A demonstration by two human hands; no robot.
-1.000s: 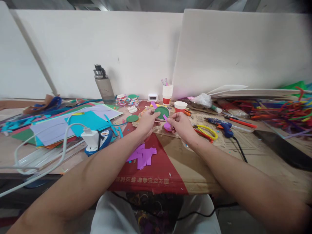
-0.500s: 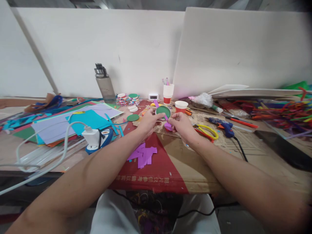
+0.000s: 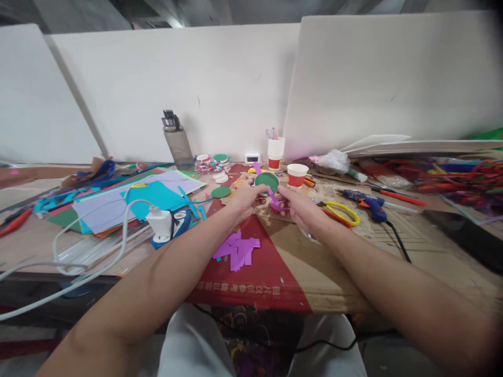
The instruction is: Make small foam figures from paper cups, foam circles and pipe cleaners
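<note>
While your two hands meet over the middle of the table (image 3: 353,293), the green disc (image 3: 266,181) stands tilted on edge between them, its flat face turned toward you. Your left hand (image 3: 244,198) pinches the disc's left rim, fingers curled shut on it. Your right hand (image 3: 295,203) sits just to the right and slightly nearer you, fingers closed on a purple strip (image 3: 272,197) that runs up and left from your fingertips to the disc's lower right edge. The strip's long axis slants that way, so the disc lies up and left of your right fingers. A second purple tab (image 3: 257,168) pokes out beyond the disc's top left rim; whether it is one piece with the strip you cannot tell.

As for containers: a paper cup (image 3: 297,175) stands just right of the disc, apart from it, and what it holds is hidden by the rim. Behind it, a cup stack (image 3: 275,152) carries a few pens or sticks. A bottle (image 3: 177,141) stands by the wall, lid on.

Purple scraps (image 3: 238,250) lie near your left forearm. Scissors (image 3: 340,212) rest just past your right wrist, with a glue gun (image 3: 365,200) beyond them. Paper sheets (image 3: 133,199) pile up at your left.
</note>
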